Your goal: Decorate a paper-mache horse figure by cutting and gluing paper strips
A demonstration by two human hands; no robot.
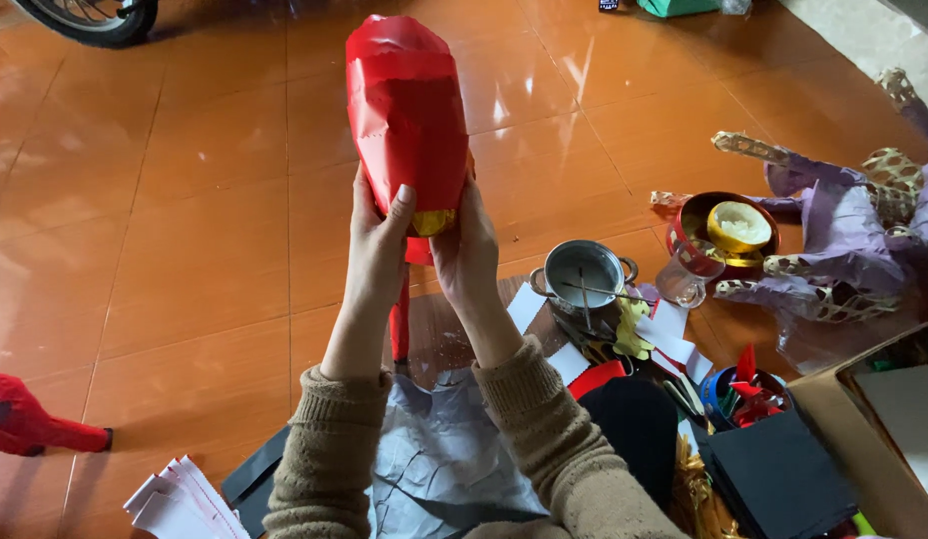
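Both the left hand (376,235) and the right hand (466,250) are gripping the red paper-wrapped shape (404,110) above the tiled floor (185,200).

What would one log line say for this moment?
left hand: grips red paper-wrapped bulbous form | right hand: grips it | beside: small steel pot

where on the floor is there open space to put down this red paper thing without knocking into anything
The tiled floor lies bare left of both hands, between the wheel at top and the red piece at lower left. Right of the red paper shape it is crowded: metal pot, red bowl, purple frame, black sheets.
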